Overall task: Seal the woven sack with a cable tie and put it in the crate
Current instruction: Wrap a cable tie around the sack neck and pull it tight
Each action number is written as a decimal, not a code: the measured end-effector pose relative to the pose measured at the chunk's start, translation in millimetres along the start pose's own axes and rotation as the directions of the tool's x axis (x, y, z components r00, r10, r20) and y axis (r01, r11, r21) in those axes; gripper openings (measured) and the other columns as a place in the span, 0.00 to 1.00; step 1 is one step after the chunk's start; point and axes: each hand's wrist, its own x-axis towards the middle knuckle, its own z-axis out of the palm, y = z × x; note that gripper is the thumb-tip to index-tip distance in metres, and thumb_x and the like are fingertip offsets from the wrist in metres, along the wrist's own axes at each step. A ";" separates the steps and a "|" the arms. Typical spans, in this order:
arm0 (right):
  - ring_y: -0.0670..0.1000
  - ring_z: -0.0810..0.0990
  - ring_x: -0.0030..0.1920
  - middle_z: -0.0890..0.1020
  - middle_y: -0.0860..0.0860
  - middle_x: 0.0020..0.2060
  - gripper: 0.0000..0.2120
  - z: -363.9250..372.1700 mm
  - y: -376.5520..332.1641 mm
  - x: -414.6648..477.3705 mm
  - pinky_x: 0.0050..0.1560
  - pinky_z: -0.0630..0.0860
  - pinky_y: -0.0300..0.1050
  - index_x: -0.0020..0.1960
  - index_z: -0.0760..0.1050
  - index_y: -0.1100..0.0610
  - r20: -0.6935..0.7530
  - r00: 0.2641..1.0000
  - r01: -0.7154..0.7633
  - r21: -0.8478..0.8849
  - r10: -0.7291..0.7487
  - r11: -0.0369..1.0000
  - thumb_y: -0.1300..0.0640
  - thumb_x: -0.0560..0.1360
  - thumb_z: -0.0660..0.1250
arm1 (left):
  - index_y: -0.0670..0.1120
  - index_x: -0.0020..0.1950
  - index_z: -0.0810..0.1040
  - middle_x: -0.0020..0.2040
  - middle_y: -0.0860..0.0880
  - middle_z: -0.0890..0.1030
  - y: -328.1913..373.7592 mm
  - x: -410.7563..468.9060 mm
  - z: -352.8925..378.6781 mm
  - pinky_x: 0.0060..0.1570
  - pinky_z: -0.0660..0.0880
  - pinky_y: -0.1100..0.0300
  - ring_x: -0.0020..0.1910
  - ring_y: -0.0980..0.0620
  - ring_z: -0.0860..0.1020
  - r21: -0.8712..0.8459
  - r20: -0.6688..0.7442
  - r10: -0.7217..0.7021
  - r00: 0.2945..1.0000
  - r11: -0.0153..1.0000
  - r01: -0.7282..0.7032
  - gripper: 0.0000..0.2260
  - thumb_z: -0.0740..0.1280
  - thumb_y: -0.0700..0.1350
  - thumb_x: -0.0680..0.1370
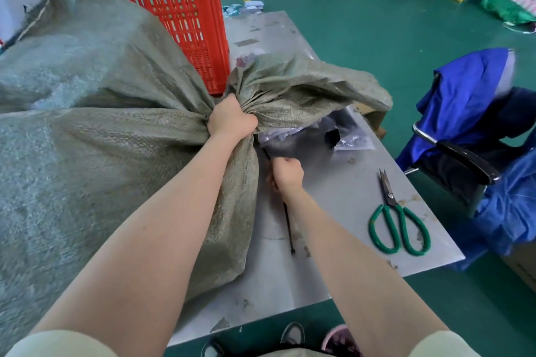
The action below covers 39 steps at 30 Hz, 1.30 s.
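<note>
A large grey-green woven sack (95, 136) lies full on the metal table (342, 200), its mouth gathered toward the middle. My left hand (232, 119) is clenched around the bunched neck, and the loose mouth fabric fans out beyond it. Just below the neck, my right hand (287, 172) is closed on a black cable tie (288, 226). The tie's upper part runs up to the neck; its lower end trails down onto the table. A red slatted plastic crate (177, 6) stands behind the sack at the table's far left.
Green-handled scissors (398, 223) lie on the table to the right of my right hand. Clear plastic bags (348, 139) sit under the sack's mouth. A chair draped in blue cloth (475, 124) stands close off the table's right edge. Green floor surrounds.
</note>
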 end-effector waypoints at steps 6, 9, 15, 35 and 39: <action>0.49 0.71 0.29 0.78 0.55 0.29 0.12 13.6 -23.1 -11.6 0.30 0.68 0.31 0.35 0.75 0.58 -0.015 0.970 0.239 -0.064 -0.241 0.969 0.57 0.75 0.61 | 0.43 0.57 0.77 0.58 0.42 0.80 0.1 0.9 -19.0 0.54 0.73 0.55 0.60 0.41 0.76 -0.100 -0.051 -0.024 0.998 0.995 0.018 0.17 0.67 0.42 0.69; 0.59 0.78 0.46 0.83 0.64 0.48 0.12 26.1 -28.8 -14.9 0.43 0.68 0.43 0.45 0.80 0.64 -0.001 0.949 0.313 -0.134 -0.316 0.940 0.59 0.75 0.61 | 0.43 0.52 0.80 0.53 0.43 0.81 -0.1 4.0 -34.6 0.49 0.73 0.57 0.56 0.42 0.77 -0.157 -0.039 -0.049 0.998 0.987 0.042 0.16 0.69 0.42 0.65; 0.59 0.72 0.67 0.74 0.62 0.67 0.20 37.6 -55.1 -12.5 0.60 0.70 0.43 0.68 0.69 0.66 0.180 0.978 0.107 -0.004 -0.105 0.994 0.57 0.80 0.56 | 0.40 0.49 0.82 0.46 0.45 0.81 4.0 -1.3 -45.2 0.40 0.72 0.60 0.45 0.46 0.77 -0.111 0.161 -0.028 0.987 0.993 0.047 0.19 0.72 0.44 0.60; 0.52 0.75 0.56 0.77 0.57 0.62 0.18 12.1 -29.9 4.9 0.52 0.76 0.41 0.69 0.68 0.62 0.337 0.928 0.026 0.363 -0.157 0.931 0.57 0.81 0.55 | 0.38 0.75 0.50 0.70 0.42 0.66 -2.4 -7.9 -10.6 0.61 0.70 0.57 0.68 0.45 0.68 -0.283 0.441 -0.121 0.889 0.922 0.266 0.46 0.75 0.34 0.65; 0.54 0.79 0.46 0.80 0.57 0.49 0.13 6.3 -12.3 5.9 0.50 0.79 0.53 0.59 0.75 0.60 0.155 0.981 0.095 0.144 -0.118 0.985 0.58 0.76 0.61 | 0.38 0.66 0.67 0.61 0.46 0.75 -6.4 -4.0 -0.6 0.61 0.72 0.57 0.62 0.48 0.74 -0.247 0.362 -0.114 0.925 0.945 0.213 0.42 0.79 0.40 0.54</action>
